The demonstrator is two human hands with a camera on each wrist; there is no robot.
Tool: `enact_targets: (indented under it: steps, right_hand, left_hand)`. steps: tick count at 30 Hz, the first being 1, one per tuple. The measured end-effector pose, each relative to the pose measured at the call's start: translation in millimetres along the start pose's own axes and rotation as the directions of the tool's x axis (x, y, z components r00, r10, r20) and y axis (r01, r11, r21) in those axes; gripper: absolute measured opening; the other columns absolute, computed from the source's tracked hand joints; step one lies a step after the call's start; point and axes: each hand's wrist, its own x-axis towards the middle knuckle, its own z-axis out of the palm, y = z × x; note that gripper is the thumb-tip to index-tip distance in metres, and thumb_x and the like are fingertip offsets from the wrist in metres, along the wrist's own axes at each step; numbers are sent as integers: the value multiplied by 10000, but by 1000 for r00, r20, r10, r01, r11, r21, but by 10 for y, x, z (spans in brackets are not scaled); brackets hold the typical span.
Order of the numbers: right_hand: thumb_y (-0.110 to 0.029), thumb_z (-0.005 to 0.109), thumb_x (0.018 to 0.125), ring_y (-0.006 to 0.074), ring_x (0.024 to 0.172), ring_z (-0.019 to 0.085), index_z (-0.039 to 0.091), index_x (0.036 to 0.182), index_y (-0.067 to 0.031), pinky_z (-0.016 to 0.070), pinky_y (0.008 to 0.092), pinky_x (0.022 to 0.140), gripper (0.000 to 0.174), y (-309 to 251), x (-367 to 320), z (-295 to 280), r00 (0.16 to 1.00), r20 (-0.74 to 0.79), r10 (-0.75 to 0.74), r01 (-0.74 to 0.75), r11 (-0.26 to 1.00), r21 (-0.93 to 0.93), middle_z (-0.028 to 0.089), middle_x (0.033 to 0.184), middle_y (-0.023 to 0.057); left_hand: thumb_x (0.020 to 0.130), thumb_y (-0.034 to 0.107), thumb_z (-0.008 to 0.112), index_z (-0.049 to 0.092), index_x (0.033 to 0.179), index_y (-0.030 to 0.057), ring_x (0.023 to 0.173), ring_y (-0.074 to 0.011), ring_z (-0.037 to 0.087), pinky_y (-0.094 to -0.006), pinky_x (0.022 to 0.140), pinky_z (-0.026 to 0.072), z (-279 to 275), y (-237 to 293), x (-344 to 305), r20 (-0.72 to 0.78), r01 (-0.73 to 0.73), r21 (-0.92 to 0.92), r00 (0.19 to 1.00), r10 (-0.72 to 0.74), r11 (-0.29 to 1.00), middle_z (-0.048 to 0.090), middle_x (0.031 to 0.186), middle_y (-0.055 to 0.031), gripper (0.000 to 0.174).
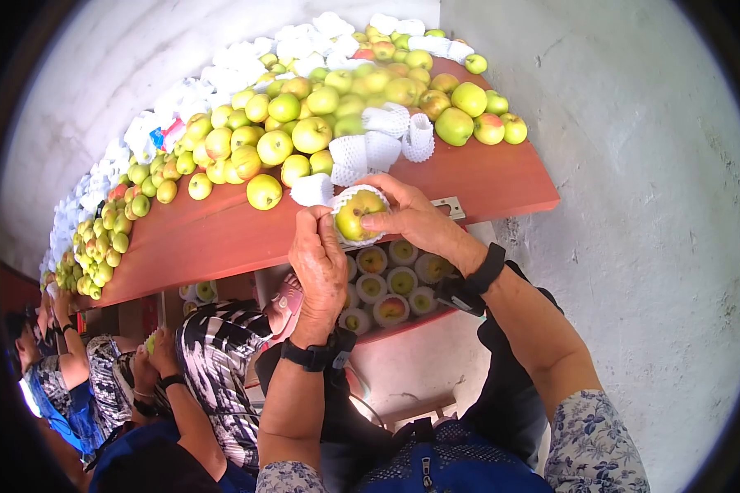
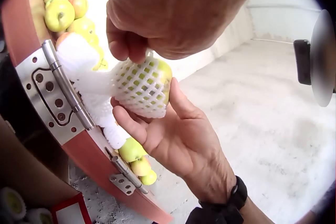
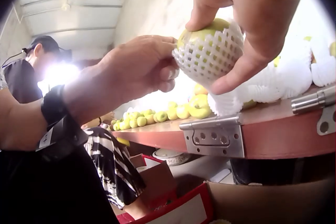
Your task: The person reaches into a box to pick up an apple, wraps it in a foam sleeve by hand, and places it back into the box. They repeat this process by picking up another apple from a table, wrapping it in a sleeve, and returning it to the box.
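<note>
A yellow-green apple (image 1: 355, 218) sits in a white foam net sleeve (image 2: 140, 88) just off the table's front edge. My right hand (image 1: 423, 220) holds the netted apple, its thumb on the bare fruit and its fingers around the far side. With curled fingertips, my left hand (image 1: 319, 267) pinches the net's edge on the other side, which the left wrist view shows from close up. Empty foam nets (image 1: 349, 156) lie on the table right behind the apple. Loose green and reddish apples (image 1: 275, 148) are heaped beyond them.
The red-brown tabletop (image 1: 501, 177) has metal hinges (image 3: 215, 136) along its edge. Below it, a box holds netted apples (image 1: 372, 286) in rows. More foam nets (image 1: 214, 80) pile against the wall. At the left, other people sit along the table, one with patterned trousers (image 1: 214, 353).
</note>
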Motion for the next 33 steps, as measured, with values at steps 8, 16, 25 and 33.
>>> enact_targets:
  steps: [8, 16, 25, 33]
  right_hand:
    - [-91, 736, 769, 170, 929, 603, 433, 1336, -35, 539, 300, 704, 645, 28, -45, -10, 999, -20, 32, -33, 998, -60, 607, 1102, 101]
    - [-137, 706, 851, 133, 953, 611, 593, 1187, 25, 509, 273, 802, 390, -41, -29, 45, 998, -4, -62, 62, 998, 15, 653, 1079, 89]
    - [-195, 633, 930, 75, 904, 597, 668, 1077, 41, 504, 260, 773, 281, 11, 8, 70, 993, -61, -104, 96, 987, -129, 689, 962, 51]
    - [-112, 606, 900, 287, 793, 620, 655, 939, -16, 490, 367, 711, 115, 6, -9, 145, 910, -81, -406, 292, 768, -570, 643, 846, 134]
  left_hand:
    - [951, 350, 582, 525, 1269, 29, 726, -159, 614, -251, 550, 484, -104, -16, 79, 229, 268, -221, 949, -218, 938, 633, 989, -107, 456]
    - [907, 411, 609, 479, 1325, 21, 739, -154, 647, -229, 515, 521, -265, -38, 187, 616, 656, -310, 690, -379, 689, 630, 1056, -118, 586]
    - [859, 309, 650, 539, 1249, 10, 574, -135, 612, -225, 457, 484, -236, 9, 169, 586, 666, -236, 679, -443, 708, 648, 920, -113, 504]
    - [820, 281, 681, 575, 1206, 24, 519, -129, 594, -234, 441, 466, -193, 52, 135, 610, 706, -162, 621, -492, 690, 649, 887, -101, 476]
